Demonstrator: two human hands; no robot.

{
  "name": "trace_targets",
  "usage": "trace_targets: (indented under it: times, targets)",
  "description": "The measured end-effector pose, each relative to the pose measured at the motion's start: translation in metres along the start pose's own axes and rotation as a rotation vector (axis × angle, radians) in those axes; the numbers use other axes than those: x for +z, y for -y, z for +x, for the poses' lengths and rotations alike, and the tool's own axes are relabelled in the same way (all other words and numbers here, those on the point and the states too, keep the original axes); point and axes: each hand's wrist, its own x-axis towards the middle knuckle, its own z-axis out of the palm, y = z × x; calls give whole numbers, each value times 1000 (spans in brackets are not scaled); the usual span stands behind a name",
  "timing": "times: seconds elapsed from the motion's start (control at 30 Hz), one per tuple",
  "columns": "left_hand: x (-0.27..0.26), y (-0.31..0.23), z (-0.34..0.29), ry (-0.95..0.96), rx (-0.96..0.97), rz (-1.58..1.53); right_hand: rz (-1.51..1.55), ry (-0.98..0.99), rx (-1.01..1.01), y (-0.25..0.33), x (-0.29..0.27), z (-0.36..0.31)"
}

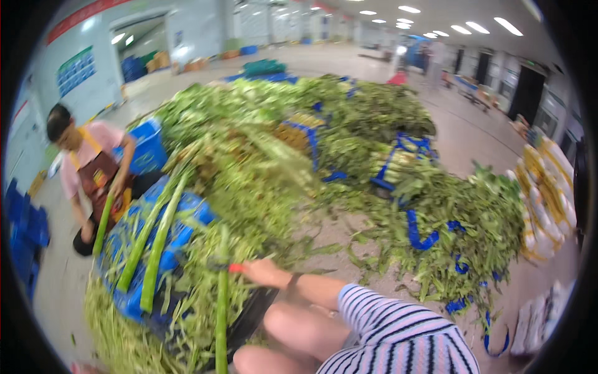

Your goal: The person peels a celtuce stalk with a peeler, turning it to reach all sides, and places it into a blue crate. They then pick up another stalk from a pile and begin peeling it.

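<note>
My right hand [265,273] is closed round the red handle of a peeler [235,268]. The peeler's blurred head lies against a long green celtuce stalk [222,311], which stands nearly upright in the picture in front of my knees. My left hand is not in view; the stalk's lower end runs out at the bottom edge. Two more pale green celtuce stalks [163,246] [140,249] lean on a blue plastic crate [128,302] to the left, their leafy tops pointing away. Thin green peelings [199,280] cover the crate and the ground around it.
A large heap of leafy celtuce [249,118] spreads ahead, with blue straps [418,234] among the leaves on the right. At the left a co-worker [93,162] sits holding a stalk, beside a blue basket [148,146]. White sacks [545,199] stand far right; blue crates [26,230] stand far left.
</note>
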Motion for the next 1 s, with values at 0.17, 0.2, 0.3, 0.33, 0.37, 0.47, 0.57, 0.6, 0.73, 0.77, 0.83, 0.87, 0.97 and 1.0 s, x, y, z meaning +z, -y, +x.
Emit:
trace_targets:
  times: [0.17, 0.2, 0.3, 0.33, 0.37, 0.47, 0.57, 0.6, 0.73, 0.77, 0.83, 0.87, 0.97, 1.0]
  targets:
    - [30, -2, 14, -129, 42, 77, 27, -59, 6, -15, -23, -12]
    - [24, -6, 15, -142, 60, 100, 24, -87, -6, -4, -32, -16]
    - [10, -9, 7, -135, 17, 208, 105, 139, -299, 33, -41, -36]
    - [9, -6, 5, -132, -11, 211, 179, 177, -402, 42, -40, -43]
    - [9, -3, 3, -146, 15, 213, 124, 212, -432, 47, -43, -44]
    - [5, -8, 3, -173, 53, 194, -24, 86, -165, 6, -51, -7]
    - [13, -17, 8, -176, 51, 193, -157, -102, 36, -55, -56, 38]
    - [15, -16, 7, -167, 43, 207, -193, -118, 14, -48, -53, 37]
    - [13, -19, 5, -211, 41, 151, -178, 89, -308, 13, -42, -1]
    - [16, -15, 3, -213, 61, 172, -158, 147, -320, 21, -47, -7]
    - [14, -15, 5, -215, 84, 195, -9, 92, -171, 12, -64, 5]
    - [10, -19, 3, -188, 62, 197, 118, -14, -4, -17, -75, 23]
    - [10, -23, 8, -181, 44, 199, -246, -124, 179, -81, -72, 62]
    - [12, -21, 7, -183, 44, 199, -260, -140, 114, -73, -67, 60]
